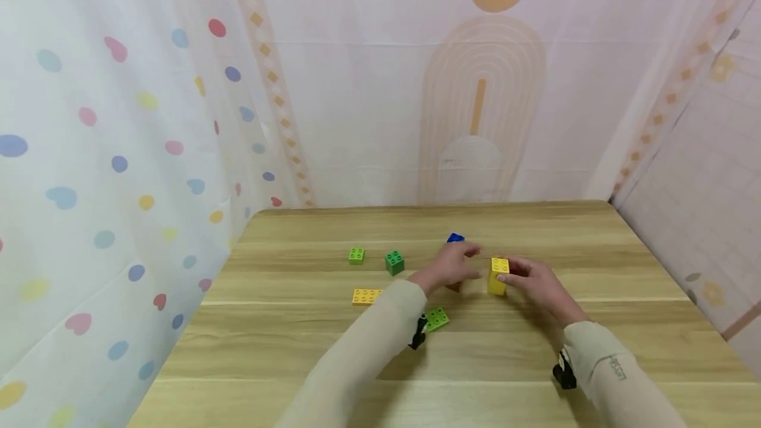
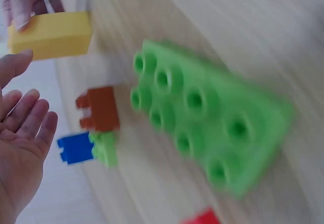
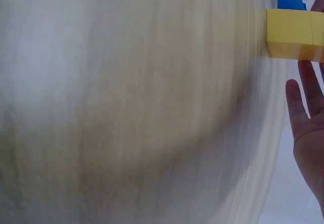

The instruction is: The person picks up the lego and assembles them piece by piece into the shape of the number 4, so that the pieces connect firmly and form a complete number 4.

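Observation:
Near the middle of the table, my right hand (image 1: 542,286) pinches a tall yellow block (image 1: 498,279) between thumb and fingers. A seam in the right wrist view suggests the yellow block (image 3: 289,31) is stacked bricks. My left hand (image 1: 450,266) hovers to its left, fingers spread and apart from it. Partly behind the left hand are a blue brick (image 1: 455,238) and a brown brick (image 1: 454,286). In the left wrist view, a small light green brick (image 2: 105,148) lies by the blue one. A light green studded plate (image 1: 438,319) sits beneath the left forearm.
On the left stand a small lime brick (image 1: 356,256) and a dark green brick (image 1: 395,262). A yellow studded plate (image 1: 367,296) is partly covered by the left sleeve. A red piece (image 2: 203,218) shows at the left wrist view's bottom edge. Curtains (image 1: 362,84) rise behind the wooden table (image 1: 250,349).

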Tool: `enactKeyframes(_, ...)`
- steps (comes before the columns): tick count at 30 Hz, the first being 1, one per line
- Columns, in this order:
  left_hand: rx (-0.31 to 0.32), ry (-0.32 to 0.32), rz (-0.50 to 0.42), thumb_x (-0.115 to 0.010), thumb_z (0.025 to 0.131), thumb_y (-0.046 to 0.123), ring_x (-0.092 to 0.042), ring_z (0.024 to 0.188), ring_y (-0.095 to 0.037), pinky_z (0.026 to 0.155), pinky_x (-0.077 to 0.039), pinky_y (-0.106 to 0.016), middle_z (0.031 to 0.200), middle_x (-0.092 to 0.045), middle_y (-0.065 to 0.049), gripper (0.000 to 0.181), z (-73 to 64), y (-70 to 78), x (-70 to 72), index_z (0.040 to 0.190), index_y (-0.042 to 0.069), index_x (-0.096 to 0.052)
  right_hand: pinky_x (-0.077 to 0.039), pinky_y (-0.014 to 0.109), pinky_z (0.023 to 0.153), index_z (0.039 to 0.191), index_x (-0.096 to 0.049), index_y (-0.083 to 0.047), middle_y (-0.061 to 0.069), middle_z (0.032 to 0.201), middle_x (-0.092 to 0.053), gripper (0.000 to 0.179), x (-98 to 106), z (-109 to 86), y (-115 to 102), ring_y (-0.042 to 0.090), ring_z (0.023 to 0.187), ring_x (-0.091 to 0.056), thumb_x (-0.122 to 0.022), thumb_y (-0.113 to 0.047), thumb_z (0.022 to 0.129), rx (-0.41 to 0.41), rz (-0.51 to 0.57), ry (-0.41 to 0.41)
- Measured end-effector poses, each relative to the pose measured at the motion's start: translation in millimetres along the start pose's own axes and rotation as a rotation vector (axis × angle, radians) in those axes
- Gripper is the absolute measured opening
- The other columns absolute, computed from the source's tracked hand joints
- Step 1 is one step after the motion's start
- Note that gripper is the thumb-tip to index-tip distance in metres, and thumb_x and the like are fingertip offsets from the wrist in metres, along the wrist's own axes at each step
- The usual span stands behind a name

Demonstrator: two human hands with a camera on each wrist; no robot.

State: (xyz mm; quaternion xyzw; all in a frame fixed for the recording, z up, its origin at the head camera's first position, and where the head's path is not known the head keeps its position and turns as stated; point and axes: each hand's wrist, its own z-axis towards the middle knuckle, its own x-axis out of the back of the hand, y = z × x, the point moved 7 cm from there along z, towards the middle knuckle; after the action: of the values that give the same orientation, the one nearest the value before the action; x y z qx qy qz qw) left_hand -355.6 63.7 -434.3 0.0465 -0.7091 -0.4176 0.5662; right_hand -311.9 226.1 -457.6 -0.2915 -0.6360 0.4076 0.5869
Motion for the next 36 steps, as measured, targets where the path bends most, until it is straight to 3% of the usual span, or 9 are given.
enactKeyframes(7, -0.089, 0.085, -0.074, -0.071, 0.094, 0.019, -0.057, 0.121, -0.02, 0.098, -0.046, -0.031, 0.13, -0.063, -0.005, 0.044, -32.2, -15.0, 51.1, 0.135, 0.008, -0.061, -0.046, 0.046, 0.095, 0.14, -0.051, 0.006, 0.022, 0.126, -0.062, 0.056, -2.8, 6.2, 2.1, 0.033, 0.114, -0.057, -0.068, -0.025, 0.096, -0.02, -0.016, -0.007)
enactKeyframes(12, -0.102, 0.156, -0.114, -0.069, 0.095, 0.019, -0.059, 0.117, -0.021, 0.097, -0.048, -0.036, 0.125, -0.066, -0.004, 0.037, -69.2, -38.2, 85.3, 0.13, 0.007, -0.065, -0.047, 0.045, 0.094, 0.139, -0.051, 0.005, 0.022, 0.124, -0.062, 0.057, -5.3, 8.7, 3.1, 0.034, 0.114, -0.058, -0.069, -0.025, 0.095, -0.016, -0.014, -0.024)
enactKeyframes(16, -0.082, 0.176, -0.126, -0.07, 0.094, 0.017, -0.059, 0.116, -0.029, 0.096, -0.047, -0.045, 0.123, -0.067, -0.009, 0.034, -100.1, -64.6, 100.9, 0.126, 0.005, -0.066, -0.048, 0.042, 0.091, 0.139, -0.052, 0.005, 0.021, 0.123, -0.063, 0.057, -5.6, 10.9, 4.9, 0.033, 0.113, -0.059, -0.07, -0.026, 0.095, -0.004, -0.023, -0.039)
enactKeyframes(20, -0.021, 0.175, -0.132, -0.07, 0.094, 0.015, -0.057, 0.118, -0.033, 0.098, -0.045, -0.048, 0.125, -0.066, -0.012, 0.035, -122.1, -100.7, 103.3, 0.126, 0.001, -0.065, -0.049, 0.041, 0.09, 0.139, -0.051, 0.005, 0.021, 0.123, -0.063, 0.058, -1.3, 11.3, 8.0, 0.032, 0.112, -0.059, -0.069, -0.029, 0.095, -0.006, -0.026, -0.05)
enactKeyframes(25, 0.063, 0.159, -0.114, -0.074, 0.091, 0.018, -0.057, 0.119, -0.03, 0.099, -0.045, -0.048, 0.126, -0.065, -0.011, 0.041, -138.4, -139.1, 93.7, 0.128, 0.002, -0.065, -0.049, 0.04, 0.088, 0.141, -0.05, 0.005, 0.021, 0.124, -0.062, 0.063, 5.0, 7.3, 15.3, 0.032, 0.111, -0.058, -0.07, -0.031, 0.094, -0.031, -0.019, -0.057)
enactKeyframes(31, 0.139, 0.151, -0.149, -0.081, 0.085, 0.021, -0.059, 0.115, -0.026, 0.098, -0.047, -0.045, 0.124, -0.065, -0.009, 0.053, -143.0, -166.6, 85.9, 0.131, 0.004, -0.063, -0.048, 0.042, 0.091, 0.144, -0.048, 0.002, 0.02, 0.127, -0.06, 0.066, 5.9, 3.5, 20.1, 0.032, 0.113, -0.057, -0.07, -0.035, 0.094, -0.084, -0.035, -0.069)
enactKeyframes(36, 0.163, 0.131, -0.15, -0.085, 0.08, 0.023, -0.058, 0.113, -0.024, 0.099, -0.045, -0.044, 0.122, -0.065, -0.006, 0.061, -145.3, -174.6, 82.3, 0.133, 0.005, -0.061, -0.049, 0.045, 0.092, 0.143, -0.049, 0.003, 0.022, 0.127, -0.06, 0.064, 4.2, 2.6, 17.1, 0.037, 0.116, -0.056, -0.071, -0.032, 0.093, -0.089, -0.037, -0.081)
